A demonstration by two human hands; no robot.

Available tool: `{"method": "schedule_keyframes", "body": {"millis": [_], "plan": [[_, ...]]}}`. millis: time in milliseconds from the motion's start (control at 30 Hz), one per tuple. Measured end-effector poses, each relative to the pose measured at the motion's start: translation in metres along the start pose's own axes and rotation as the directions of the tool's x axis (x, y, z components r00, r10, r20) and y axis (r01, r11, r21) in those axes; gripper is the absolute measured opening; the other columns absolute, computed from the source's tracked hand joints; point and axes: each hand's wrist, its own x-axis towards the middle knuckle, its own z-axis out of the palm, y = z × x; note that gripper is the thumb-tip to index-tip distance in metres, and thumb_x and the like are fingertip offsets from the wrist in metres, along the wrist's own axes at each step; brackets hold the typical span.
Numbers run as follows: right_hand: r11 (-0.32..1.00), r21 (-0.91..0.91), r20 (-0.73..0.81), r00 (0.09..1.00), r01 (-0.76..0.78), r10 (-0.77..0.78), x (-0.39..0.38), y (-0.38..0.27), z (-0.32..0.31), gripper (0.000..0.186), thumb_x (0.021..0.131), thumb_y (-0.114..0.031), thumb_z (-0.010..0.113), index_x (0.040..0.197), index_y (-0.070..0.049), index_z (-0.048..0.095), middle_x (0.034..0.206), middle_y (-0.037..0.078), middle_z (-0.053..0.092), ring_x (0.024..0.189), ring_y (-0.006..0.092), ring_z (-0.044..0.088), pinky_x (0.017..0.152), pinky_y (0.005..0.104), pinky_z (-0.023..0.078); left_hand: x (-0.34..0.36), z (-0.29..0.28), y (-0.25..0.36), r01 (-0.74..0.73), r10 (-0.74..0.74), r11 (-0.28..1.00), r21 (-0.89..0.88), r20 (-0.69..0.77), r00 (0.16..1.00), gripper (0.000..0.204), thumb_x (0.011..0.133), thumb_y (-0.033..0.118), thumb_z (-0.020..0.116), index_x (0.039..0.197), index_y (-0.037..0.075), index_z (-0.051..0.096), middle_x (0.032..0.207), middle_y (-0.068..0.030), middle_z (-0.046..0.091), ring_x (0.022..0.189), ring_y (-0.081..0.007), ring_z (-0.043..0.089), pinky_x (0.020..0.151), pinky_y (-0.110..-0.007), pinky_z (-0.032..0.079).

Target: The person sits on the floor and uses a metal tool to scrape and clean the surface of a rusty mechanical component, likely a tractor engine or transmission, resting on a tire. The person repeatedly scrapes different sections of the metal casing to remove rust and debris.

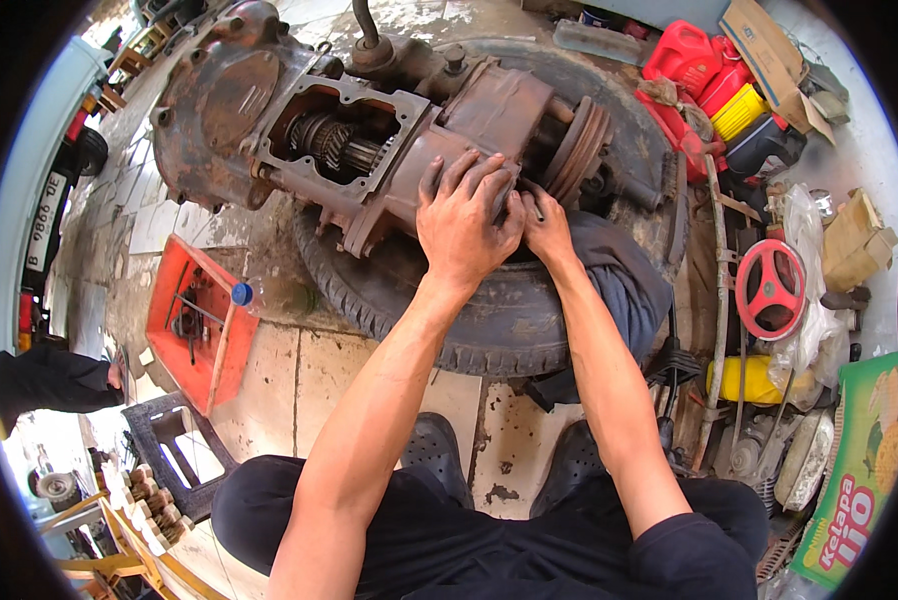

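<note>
A rusty gearbox (489,105) rests on a large black tyre (509,325) in front of me. Its top opening shows metal gears (324,140) and a splined shaft inside. My left hand (466,222) lies on the housing near its right end, fingers stretched out and slightly apart. Just right of it, my right hand (549,225) has its fingers curled at the housing's end, close to the left thumb. Whatever lies between those fingers is too small to make out. Beyond that hand sits a round rusty flange (581,150).
Dark cloth (624,285) drapes over the tyre by my right forearm. An orange bin (219,340) with tools stands left, beside a blue-capped bottle (242,293). Red jerry cans (684,55), a red handwheel (769,290) and a metal bar line the right. Another person's leg (59,380) shows far left.
</note>
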Motion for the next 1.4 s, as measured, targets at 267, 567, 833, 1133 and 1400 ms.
{"method": "schedule_keyframes", "body": {"millis": [267,567,833,1133,1400], "plan": [[0.991,0.122,-0.206,0.978,0.053,-0.027,0.007,-0.026,-0.008,0.042,0.106,-0.022,0.048,0.14,0.002,0.056,0.118,0.03,0.068,0.111,0.036,0.069,0.093,0.0394,0.052,0.0,-0.002,0.0,-0.005,0.005,1.0,0.014,-0.002,1.0,0.022,0.08,0.018,0.071,0.102,0.012,0.073,0.12,0.0019,0.072,0.121,-0.0222,0.062,0.111,-0.046,0.037],[0.989,0.119,-0.27,0.962,0.084,-0.049,0.004,-0.024,0.004,0.037,0.105,-0.016,0.046,0.13,0.007,0.061,0.117,0.027,0.067,0.11,0.0399,0.065,0.096,0.0438,0.05,-0.003,-0.002,-0.005,-0.025,0.025,0.998,0.049,0.01,1.0,0.023,0.081,0.02,0.071,0.102,0.013,0.073,0.12,0.0002,0.072,0.12,-0.0229,0.062,0.112,-0.046,0.036],[0.993,-0.037,-0.2,0.972,0.116,-0.121,-0.003,-0.004,0.019,0.033,0.098,-0.01,0.052,0.123,0.008,0.063,0.109,0.029,0.065,0.103,0.0445,0.064,0.09,0.0476,0.051,-0.001,-0.001,0.0,-0.018,0.017,0.999,0.048,0.03,0.999,0.021,0.083,0.017,0.07,0.104,0.013,0.072,0.122,0.0018,0.071,0.123,-0.0226,0.061,0.114,-0.046,0.035],[0.999,0.023,-0.216,0.976,0.049,-0.043,-0.001,-0.025,0.014,0.037,0.101,-0.015,0.051,0.127,0.009,0.062,0.11,0.033,0.066,0.104,0.0462,0.066,0.09,0.0473,0.052,0.0,-0.005,-0.002,-0.015,0.013,0.999,0.052,0.045,0.999,0.021,0.084,0.016,0.07,0.104,0.014,0.072,0.122,0.0011,0.072,0.124,-0.0228,0.061,0.114,-0.046,0.035],[0.991,0.114,-0.266,0.963,0.065,-0.033,0.003,-0.022,0.004,0.044,0.106,-0.02,0.045,0.139,0.008,0.052,0.12,0.035,0.063,0.109,0.0481,0.065,0.093,0.0476,0.051,-0.001,-0.003,-0.001,-0.02,0.018,0.999,0.045,0.043,0.999,0.022,0.083,0.016,0.07,0.104,0.013,0.073,0.122,0.001,0.072,0.123,-0.0233,0.061,0.114,-0.046,0.036]]}}
